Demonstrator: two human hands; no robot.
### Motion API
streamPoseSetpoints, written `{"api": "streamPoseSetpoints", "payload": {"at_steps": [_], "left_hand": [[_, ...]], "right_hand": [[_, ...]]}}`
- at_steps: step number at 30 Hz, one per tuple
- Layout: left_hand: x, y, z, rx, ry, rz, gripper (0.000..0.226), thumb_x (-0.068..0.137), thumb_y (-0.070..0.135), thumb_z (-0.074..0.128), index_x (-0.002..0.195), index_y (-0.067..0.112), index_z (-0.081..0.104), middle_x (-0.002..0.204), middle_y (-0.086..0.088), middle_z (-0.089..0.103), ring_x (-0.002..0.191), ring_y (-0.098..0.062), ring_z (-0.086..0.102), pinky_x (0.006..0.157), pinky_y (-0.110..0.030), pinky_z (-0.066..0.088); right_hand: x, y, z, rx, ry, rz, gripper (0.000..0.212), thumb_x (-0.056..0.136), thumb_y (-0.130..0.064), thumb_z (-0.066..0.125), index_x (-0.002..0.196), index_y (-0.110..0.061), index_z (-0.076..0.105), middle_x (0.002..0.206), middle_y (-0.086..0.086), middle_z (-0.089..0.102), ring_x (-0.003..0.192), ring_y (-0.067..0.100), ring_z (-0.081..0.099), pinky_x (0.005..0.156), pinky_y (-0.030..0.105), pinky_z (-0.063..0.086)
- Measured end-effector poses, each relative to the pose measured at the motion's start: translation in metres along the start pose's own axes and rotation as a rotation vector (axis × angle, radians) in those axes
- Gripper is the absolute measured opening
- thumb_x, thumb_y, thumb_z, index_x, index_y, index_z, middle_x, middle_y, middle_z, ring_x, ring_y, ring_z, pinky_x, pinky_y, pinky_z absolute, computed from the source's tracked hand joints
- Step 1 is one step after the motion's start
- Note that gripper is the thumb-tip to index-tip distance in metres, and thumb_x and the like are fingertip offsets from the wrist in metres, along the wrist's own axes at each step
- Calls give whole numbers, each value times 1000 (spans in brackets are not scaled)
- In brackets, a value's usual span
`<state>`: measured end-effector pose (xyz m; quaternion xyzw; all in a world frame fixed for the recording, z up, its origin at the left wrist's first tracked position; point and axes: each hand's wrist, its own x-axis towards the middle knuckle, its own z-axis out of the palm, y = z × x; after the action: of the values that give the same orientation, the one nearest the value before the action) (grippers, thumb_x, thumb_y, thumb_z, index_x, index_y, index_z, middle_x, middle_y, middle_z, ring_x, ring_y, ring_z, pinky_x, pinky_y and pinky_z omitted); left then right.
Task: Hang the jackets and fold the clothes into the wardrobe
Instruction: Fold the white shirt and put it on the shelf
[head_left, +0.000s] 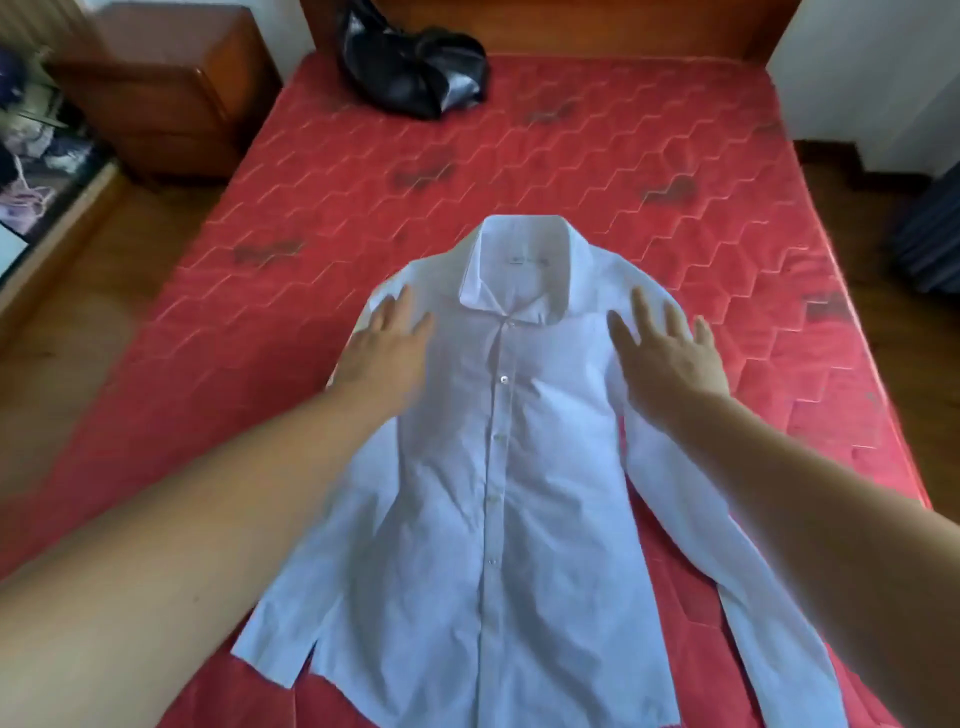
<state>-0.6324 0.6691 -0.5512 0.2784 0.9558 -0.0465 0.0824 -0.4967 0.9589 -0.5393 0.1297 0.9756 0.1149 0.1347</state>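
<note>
A white button-up shirt (493, 467) lies flat and face up on the red mattress (571, 171), buttoned, collar pointing away from me, sleeves down along its sides. My left hand (382, 348) rests flat with straight fingers on the shirt's left shoulder. My right hand (667, 353) lies with spread, straight fingers on the right shoulder. Neither hand grips the cloth. A black jacket (415, 67) lies crumpled at the head of the bed.
A wooden nightstand (161, 88) stands left of the bed. A low shelf with assorted clutter (31, 150) runs along the far left. A wooden headboard (571, 26) backs the bed. A dark striped object (930, 228) sits at the right edge. Wooden floor surrounds the bed.
</note>
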Motion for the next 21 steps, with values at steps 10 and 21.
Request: {"api": "streamPoseSetpoints", "payload": {"at_steps": [10,21], "left_hand": [[-96,21,293,-47,-270,109,78,91,67,10,157,32,-14,166,-12,-20,154,-33,-12,122,-58,8],[-81,15,286,-202,139,121,58,96,52,42,143,21,56,151,-17,44,129,-39,51,100,-52,42]], "right_hand": [[-66,-99,260,316,-370,0,80,95,-76,20,155,-43,-22,166,5,-29,154,36,-21,119,67,5],[-52,-96,253,428,20,60,71,91,-69,33,147,-28,47,152,17,41,139,41,40,107,59,40]]}}
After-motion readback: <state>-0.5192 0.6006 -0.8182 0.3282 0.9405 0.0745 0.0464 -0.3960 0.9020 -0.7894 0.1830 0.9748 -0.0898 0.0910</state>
